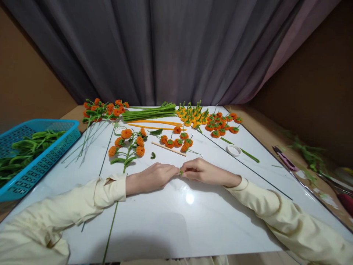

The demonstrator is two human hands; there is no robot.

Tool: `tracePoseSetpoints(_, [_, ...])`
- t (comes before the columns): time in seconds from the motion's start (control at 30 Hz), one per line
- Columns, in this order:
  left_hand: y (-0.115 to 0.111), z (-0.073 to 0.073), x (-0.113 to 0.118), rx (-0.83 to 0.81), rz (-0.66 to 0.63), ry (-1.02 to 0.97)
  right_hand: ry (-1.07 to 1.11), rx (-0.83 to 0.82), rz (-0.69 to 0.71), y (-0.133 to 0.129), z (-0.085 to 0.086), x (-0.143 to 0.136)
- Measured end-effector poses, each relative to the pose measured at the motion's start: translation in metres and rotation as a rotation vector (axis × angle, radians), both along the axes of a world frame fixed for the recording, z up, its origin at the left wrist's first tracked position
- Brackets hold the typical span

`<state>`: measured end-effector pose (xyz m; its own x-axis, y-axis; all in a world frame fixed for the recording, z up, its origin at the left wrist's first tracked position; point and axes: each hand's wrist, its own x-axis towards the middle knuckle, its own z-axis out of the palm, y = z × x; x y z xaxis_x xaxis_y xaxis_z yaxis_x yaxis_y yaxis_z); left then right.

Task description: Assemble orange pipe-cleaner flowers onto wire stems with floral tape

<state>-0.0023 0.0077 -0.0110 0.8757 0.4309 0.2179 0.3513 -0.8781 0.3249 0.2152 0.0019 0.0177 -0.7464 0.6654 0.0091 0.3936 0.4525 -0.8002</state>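
My left hand (157,177) and my right hand (204,172) meet over the middle of the white table. Both are closed, fingertips pinching a small green fuzzy piece (181,172) between them; most of it is hidden by the fingers. Beside my left wrist lies a stem with orange fuzzy flowers (126,134) and green leaves, its lower end passing under my sleeve. Beyond the hands are a curled green fuzzy bit (153,155), a thin wooden stick (168,148) and several loose orange flower heads (170,143).
Farther back lie green pipe cleaners (150,112), yellow flower heads (193,116), more orange ones (220,125) and finished-looking sprigs (104,110). A blue basket (44,162) of green leaves stands left. A white tape roll (233,150) and pink-handled pliers (286,160) are right.
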Motion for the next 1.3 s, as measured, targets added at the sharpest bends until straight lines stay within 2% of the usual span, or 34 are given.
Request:
tracePoseSetpoints(0.1, [0.001, 0.004, 0.002, -0.172, 0.089, -0.08, 0.01, 0.182, -0.044, -0.001, -0.003, 0.0])
tracePoseSetpoints(0.23, [0.0, 0.013, 0.006, -0.471, 0.251, -0.235, -0.098, 0.632, -0.077, -0.002, -0.007, 0.005])
tracePoseSetpoints(0.33, [0.0, 0.017, 0.009, -0.697, 0.289, -0.313, -0.215, 0.912, -0.054, -0.003, -0.01, 0.007])
tracePoseSetpoints(0.5, [0.0, 0.015, 0.012, -0.924, 0.304, -0.409, -0.323, 1.117, 0.009, -0.006, -0.009, 0.004])
tracePoseSetpoints(0.6, [0.0, 0.013, 0.012, -0.94, 0.314, -0.42, -0.364, 1.182, 0.022, -0.007, -0.008, 0.001])
tracePoseSetpoints(0.7, [-0.001, 0.014, 0.012, -0.878, 0.324, -0.403, -0.369, 1.214, 0.008, -0.008, -0.01, 0.0])
tracePoseSetpoints(0.9, [-0.002, 0.021, 0.013, -0.634, 0.334, -0.306, -0.416, 1.171, -0.013, -0.008, -0.015, -0.002])
tracePoseSetpoints(1.1, [-0.004, 0.013, 0.011, -0.464, 0.324, -0.26, -0.421, 1.133, 0.011, -0.012, -0.014, -0.006])
tracePoseSetpoints(1.2, [-0.006, 0.01, 0.011, -0.412, 0.307, -0.232, -0.361, 1.002, -0.003, -0.014, -0.014, -0.007])
tracePoseSetpoints(1.3, [-0.007, 0.008, 0.01, -0.4, 0.271, -0.205, -0.166, 0.697, -0.074, -0.013, -0.012, -0.008])
